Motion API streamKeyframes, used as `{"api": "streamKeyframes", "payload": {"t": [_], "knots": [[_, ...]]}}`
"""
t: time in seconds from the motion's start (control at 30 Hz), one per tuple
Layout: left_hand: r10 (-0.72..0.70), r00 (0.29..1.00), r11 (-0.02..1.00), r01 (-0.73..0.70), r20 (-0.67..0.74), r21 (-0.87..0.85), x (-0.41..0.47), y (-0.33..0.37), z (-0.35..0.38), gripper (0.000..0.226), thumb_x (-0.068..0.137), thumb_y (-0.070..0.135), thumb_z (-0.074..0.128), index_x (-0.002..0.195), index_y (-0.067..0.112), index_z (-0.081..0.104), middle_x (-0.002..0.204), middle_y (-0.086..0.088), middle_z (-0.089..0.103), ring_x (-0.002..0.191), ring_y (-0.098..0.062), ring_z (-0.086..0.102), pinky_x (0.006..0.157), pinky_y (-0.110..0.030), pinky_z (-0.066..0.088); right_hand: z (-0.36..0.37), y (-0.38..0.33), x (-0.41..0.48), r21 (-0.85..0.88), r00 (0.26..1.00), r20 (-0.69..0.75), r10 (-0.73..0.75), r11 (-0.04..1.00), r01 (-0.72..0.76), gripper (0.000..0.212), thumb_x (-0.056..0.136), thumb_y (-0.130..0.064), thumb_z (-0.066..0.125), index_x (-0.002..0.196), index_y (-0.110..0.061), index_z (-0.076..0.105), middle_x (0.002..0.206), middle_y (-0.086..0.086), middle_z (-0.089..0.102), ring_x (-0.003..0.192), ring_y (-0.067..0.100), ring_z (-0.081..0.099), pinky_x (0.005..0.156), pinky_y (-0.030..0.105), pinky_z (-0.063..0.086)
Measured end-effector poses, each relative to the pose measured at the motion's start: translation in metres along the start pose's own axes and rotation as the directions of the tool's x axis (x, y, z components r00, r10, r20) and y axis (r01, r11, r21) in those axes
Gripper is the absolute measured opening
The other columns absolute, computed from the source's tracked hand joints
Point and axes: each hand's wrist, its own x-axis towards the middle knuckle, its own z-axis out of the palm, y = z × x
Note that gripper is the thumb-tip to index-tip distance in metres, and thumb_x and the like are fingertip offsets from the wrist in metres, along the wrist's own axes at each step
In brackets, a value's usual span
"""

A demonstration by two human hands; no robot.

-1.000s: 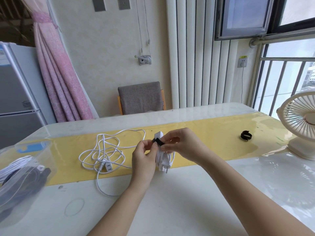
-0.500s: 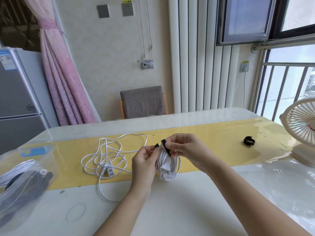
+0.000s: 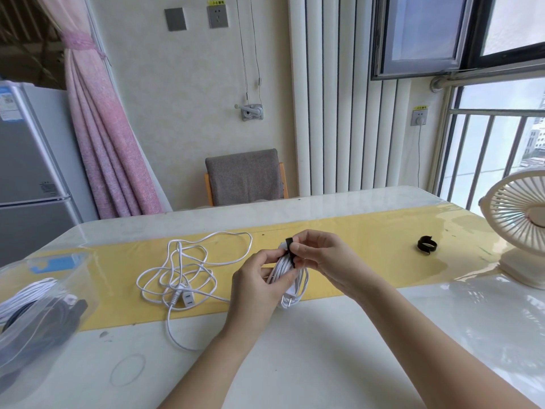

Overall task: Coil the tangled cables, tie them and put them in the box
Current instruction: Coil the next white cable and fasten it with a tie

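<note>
**Both hands on the coil at mid-frame, strap round its top**

The table (image 3: 309, 367) shows bare white top across the lower middle of the frame, between and beside the two forearms. Its far edge runs across the middle of the frame, just in front of a grey chair (image 3: 244, 175). A yellow runner (image 3: 368, 246) crosses it from left to right. A fan (image 3: 519, 219) stands at the right edge of the frame. A clear box (image 3: 26, 364) stands at the lower left, with white and dark cables seen through its wall.

The coil (image 3: 302, 286) is at centre frame, over the near edge of the runner. It is white, wound in tight loops, with a plug (image 3: 287, 302) at its lower end. Whether it touches the table cannot be told. The left hand (image 3: 256, 290) has its grip closed round the coil's left side. The right hand (image 3: 327, 261) pinches the black strap (image 3: 290, 249), which wraps the top of the coil.

The loose cable (image 3: 177, 273) lies tangled on the runner left of the hands, and one loop trails onto the white top. A spare strap (image 3: 426, 245) lies on the runner at right, well apart from the hands and near the fan.
</note>
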Motion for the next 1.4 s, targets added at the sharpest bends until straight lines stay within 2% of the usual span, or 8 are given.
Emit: {"api": "streamKeyframes", "payload": {"t": [0.17,0.27,0.5,0.87,1.03,1.17,1.3,1.4], "knots": [[0.113,0.993,0.971,-0.104,-0.028,0.216,0.000,-0.002,0.003,0.022,0.075,0.023,0.075,0.096,0.026,0.070,0.081,0.008,0.071,0.074,-0.008,0.066,0.067,-0.022,0.051,-0.001,-0.003,-0.001,-0.200,0.994,0.030,-0.101,0.974,0.105,0.007,0.089,-0.003,0.062,0.083,-0.006,0.063,0.077,0.003,0.063,0.066,0.009,0.057,0.065,0.018,0.046],[0.155,0.988,0.953,-0.143,-0.022,0.268,0.002,-0.004,0.004,0.022,0.075,0.020,0.073,0.097,0.024,0.071,0.083,0.009,0.069,0.076,-0.005,0.062,0.067,-0.016,0.046,-0.004,-0.003,-0.001,-0.301,0.987,0.027,-0.159,0.940,0.160,0.006,0.089,-0.007,0.064,0.083,-0.008,0.065,0.079,-0.001,0.063,0.075,0.010,0.056,0.071,0.017,0.045],[0.259,0.966,0.921,-0.253,0.020,0.297,0.004,-0.008,0.001,0.031,0.079,0.014,0.070,0.108,0.024,0.067,0.097,0.013,0.067,0.088,0.001,0.060,0.074,-0.005,0.040,-0.015,-0.006,-0.002,-0.169,0.983,0.098,-0.158,0.970,0.173,0.002,0.090,-0.004,0.060,0.088,-0.004,0.060,0.083,0.000,0.065,0.082,0.009,0.060,0.078,0.016,0.045],[0.395,0.900,0.817,-0.436,0.185,0.378,0.005,-0.011,0.001,0.023,0.081,0.018,0.063,0.104,0.020,0.062,0.093,0.017,0.058,0.084,0.012,0.051,0.075,0.000,0.034,-0.020,0.007,0.002,-0.177,0.978,0.067,-0.197,0.962,0.206,0.003,0.091,0.000,0.058,0.088,-0.001,0.059,0.080,0.004,0.062,0.076,0.013,0.058,0.075,0.021,0.047],[0.387,0.901,0.820,-0.433,0.193,0.374,0.006,-0.014,0.003,0.024,0.081,0.021,0.061,0.105,0.018,0.062,0.095,0.011,0.064,0.085,0.001,0.056,0.076,-0.004,0.039,-0.019,0.013,0.006,-0.239,0.976,0.030,-0.217,0.946,0.218,0.005,0.090,0.001,0.058,0.086,-0.002,0.060,0.077,0.002,0.063,0.073,0.013,0.058,0.073,0.022,0.048],[0.401,0.899,0.809,-0.437,0.177,0.394,0.006,-0.016,0.003,0.025,0.080,0.019,0.062,0.105,0.016,0.063,0.096,0.009,0.065,0.087,0.002,0.055,0.077,0.000,0.036,-0.016,0.018,0.007,-0.324,0.968,-0.019,-0.249,0.918,0.230,0.010,0.091,0.000,0.058,0.083,-0.007,0.060,0.077,0.003,0.064,0.073,0.012,0.060,0.073,0.024,0.049],[0.419,0.890,0.799,-0.454,0.178,0.395,0.007,-0.017,0.004,0.025,0.081,0.022,0.060,0.105,0.016,0.063,0.097,0.009,0.064,0.088,0.002,0.056,0.078,-0.001,0.037,-0.014,0.020,0.006,-0.400,0.964,-0.067,-0.256,0.892,0.209,0.009,0.091,-0.003,0.059,0.085,-0.009,0.060,0.069,-0.003,0.062,0.065,0.010,0.055,0.065,0.022,0.044],[0.427,0.886,0.796,-0.464,0.183,0.389,0.006,-0.018,0.003,0.023,0.080,0.019,0.062,0.103,0.015,0.063,0.096,0.009,0.064,0.086,0.002,0.056,0.077,-0.002,0.037,-0.013,0.020,0.005,-0.413,0.962,-0.059,-0.266,0.884,0.219,0.011,0.091,-0.004,0.059,0.083,-0.011,0.060,0.067,0.000,0.059,0.064,0.012,0.051,0.063,0.024,0.042]]}}
